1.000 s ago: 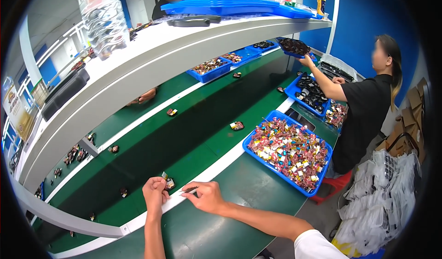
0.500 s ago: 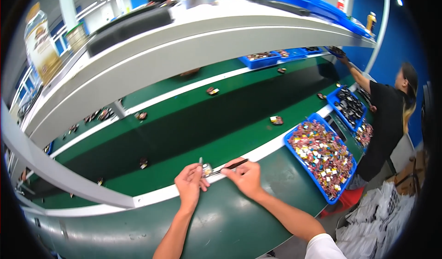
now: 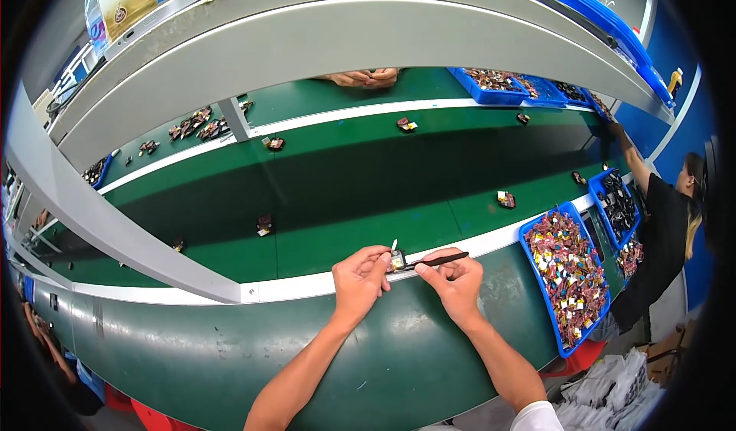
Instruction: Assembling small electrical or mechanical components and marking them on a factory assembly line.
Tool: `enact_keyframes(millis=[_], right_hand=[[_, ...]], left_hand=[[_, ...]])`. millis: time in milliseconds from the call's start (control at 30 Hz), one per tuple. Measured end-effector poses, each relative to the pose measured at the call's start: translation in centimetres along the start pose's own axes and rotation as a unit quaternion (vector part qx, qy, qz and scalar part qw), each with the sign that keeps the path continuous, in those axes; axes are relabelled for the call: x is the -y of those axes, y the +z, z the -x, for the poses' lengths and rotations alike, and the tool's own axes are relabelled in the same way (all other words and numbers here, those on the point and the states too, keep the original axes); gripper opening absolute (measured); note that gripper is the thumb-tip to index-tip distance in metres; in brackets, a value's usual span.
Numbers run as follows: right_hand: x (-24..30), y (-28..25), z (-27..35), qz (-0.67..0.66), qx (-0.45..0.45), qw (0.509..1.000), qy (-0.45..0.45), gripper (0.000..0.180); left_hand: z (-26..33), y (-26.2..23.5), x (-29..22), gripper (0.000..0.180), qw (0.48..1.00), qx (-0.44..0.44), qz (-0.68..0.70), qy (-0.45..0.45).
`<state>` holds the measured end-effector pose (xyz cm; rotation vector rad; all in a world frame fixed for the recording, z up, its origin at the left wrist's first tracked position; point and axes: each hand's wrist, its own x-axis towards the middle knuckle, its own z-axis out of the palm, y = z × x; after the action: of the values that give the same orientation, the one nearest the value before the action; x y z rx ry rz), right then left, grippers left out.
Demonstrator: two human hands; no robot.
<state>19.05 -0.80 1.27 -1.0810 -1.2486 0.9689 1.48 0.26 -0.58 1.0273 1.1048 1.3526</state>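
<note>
My left hand (image 3: 360, 281) pinches a small electronic part (image 3: 398, 260) with a dark frame and a pale, shiny face. A short white piece (image 3: 394, 245) sticks up beside its fingertips. Closed around a slim black tweezer-like tool (image 3: 447, 259), my right hand (image 3: 455, 284) keeps the tool nearly level. Its thin tip points left and reaches the part, though whether it grips anything there is too small to tell. Both hands are just above the white rail (image 3: 502, 238) between the green bench (image 3: 253, 354) and the green conveyor belt (image 3: 337, 235).
A blue tray (image 3: 529, 254) full of small wired parts stands right; another blue tray (image 3: 595, 189) holds black parts. Scattered parts (image 3: 506, 199) lie on the belt. A grey post (image 3: 115, 216) and overhead shelf (image 3: 307, 32) frame the left and top. A co-worker (image 3: 659, 239) reaches across at right.
The view has shifted, so my hands and the trays appear farther right. The tool's tip stays at the part. Another person's hands now show across the belt.
</note>
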Motion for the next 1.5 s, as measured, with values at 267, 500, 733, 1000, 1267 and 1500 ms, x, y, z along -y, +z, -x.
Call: enact_keyframes(millis=[267,500,733,1000,1267,1500], right_hand=[[-0.5,-0.1,0.2,0.068,0.005,0.998,-0.009,0.016],[-1.4,0.0,-0.1,-0.031,0.008,0.998,0.053,0.016],[0.5,-0.4,-0.6,-0.062,0.023,0.982,0.18,0.012],[1.1,-0.6,-0.7,-0.085,0.02,0.973,0.215,0.011],[1.2,-0.9,-0.9,-0.067,0.033,0.971,0.228,0.011],[1.2,-1.1,-0.9,-0.079,0.054,0.971,0.22,0.01]], left_hand=[[0.3,0.4,0.4,0.016,0.999,0.0,-0.024,0.029],[0.5,0.7,0.9,0.016,0.992,0.018,-0.087,0.086],[0.5,0.6,0.9,0.016,0.991,0.02,-0.086,0.105],[0.5,0.8,0.5,0.016,0.994,0.024,-0.07,0.084],[0.6,0.7,0.5,0.016,0.995,0.03,-0.066,0.07],[0.1,0.2,0.6,0.018,0.998,0.064,-0.016,0.02]])
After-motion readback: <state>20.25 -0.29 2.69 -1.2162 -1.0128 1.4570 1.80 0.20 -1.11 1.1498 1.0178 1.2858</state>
